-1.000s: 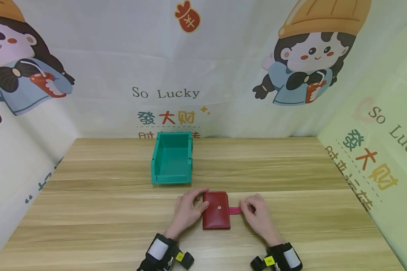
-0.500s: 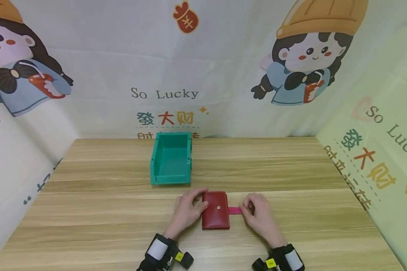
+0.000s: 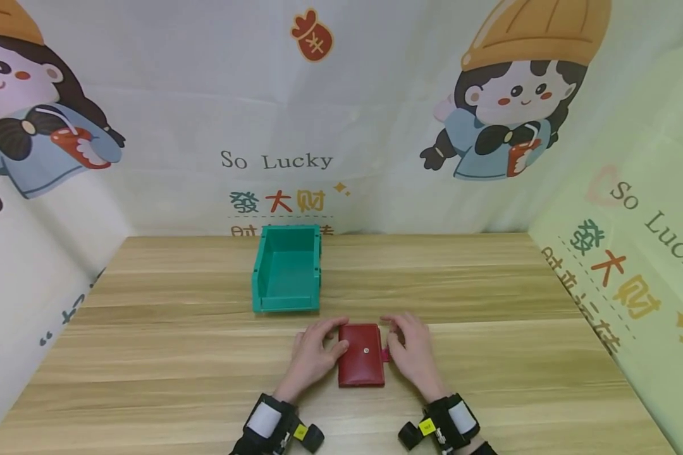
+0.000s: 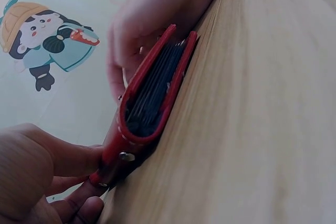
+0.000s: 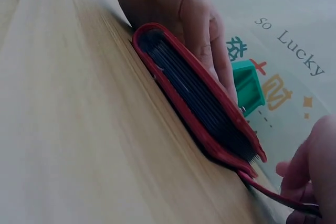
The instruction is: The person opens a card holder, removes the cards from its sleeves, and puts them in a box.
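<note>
A red card wallet (image 3: 361, 355) with a snap stud on its cover lies closed on the table. Dark sleeves show between its covers in both wrist views. My left hand (image 3: 314, 355) grips its left, spine edge, thumb on the cover; the fingers (image 4: 79, 203) are at the spine in the left wrist view. At the wallet's right side is my right hand (image 3: 411, 347), hiding most of the pink strap (image 3: 385, 355). In the right wrist view the strap's free end (image 5: 278, 198) runs between the right hand's fingers (image 5: 296, 171), which pinch it.
A green open bin (image 3: 287, 272) stands behind the wallet, slightly left, with nothing visible inside. The wooden table (image 3: 461, 284) meets a printed cloth backdrop (image 3: 375, 126) at the back and sides.
My right hand has moved left towards the wallet, and the strap, stretched out to the right before, is now mostly covered. The left hand and wallet stay in place.
</note>
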Demonstrator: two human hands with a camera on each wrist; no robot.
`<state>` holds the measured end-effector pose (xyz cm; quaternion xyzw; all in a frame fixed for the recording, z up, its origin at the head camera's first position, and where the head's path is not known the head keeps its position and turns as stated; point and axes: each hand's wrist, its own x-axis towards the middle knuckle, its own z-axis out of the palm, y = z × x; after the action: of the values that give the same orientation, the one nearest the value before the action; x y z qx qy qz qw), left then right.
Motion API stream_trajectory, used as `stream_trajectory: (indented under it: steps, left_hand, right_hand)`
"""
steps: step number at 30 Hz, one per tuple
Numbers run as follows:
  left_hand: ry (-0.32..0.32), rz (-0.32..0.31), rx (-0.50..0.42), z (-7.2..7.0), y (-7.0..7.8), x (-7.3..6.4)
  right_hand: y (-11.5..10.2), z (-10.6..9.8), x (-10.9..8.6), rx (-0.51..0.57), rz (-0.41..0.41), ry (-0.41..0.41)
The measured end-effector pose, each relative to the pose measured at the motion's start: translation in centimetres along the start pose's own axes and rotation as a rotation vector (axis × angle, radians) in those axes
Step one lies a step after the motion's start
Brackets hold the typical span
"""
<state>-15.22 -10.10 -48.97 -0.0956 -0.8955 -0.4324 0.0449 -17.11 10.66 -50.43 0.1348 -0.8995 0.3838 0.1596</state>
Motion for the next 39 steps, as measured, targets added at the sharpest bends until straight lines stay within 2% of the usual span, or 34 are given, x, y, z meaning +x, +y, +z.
stream_trajectory:
  steps: [6,19,28,35,39]
  left_hand:
    - [-0.012,-0.007,-0.006,0.07,-0.13,0.05]
    - [-0.031,0.003,0.005,-0.24,-0.05,-0.12]
    - [-0.049,-0.014,-0.039,-0.35,-0.24,-0.27]
    - [-0.063,0.002,0.0,-0.46,-0.3,-0.18]
    - [-0.064,0.002,-0.028,-0.44,-0.02,0.01]
  right_hand:
    - [-0.33,0.54,0.15,-0.075,-0.03,-0.06]
    - [-0.27,0.33,-0.25,-0.023,-0.028,-0.08]
    - [-0.51,0.3,-0.2,0.074,0.009,-0.046]
    - [-0.04,0.44,-0.02,0.241,-0.024,0.0]
    - [0.32,0.23,-0.01,0.31,-0.03,-0.007]
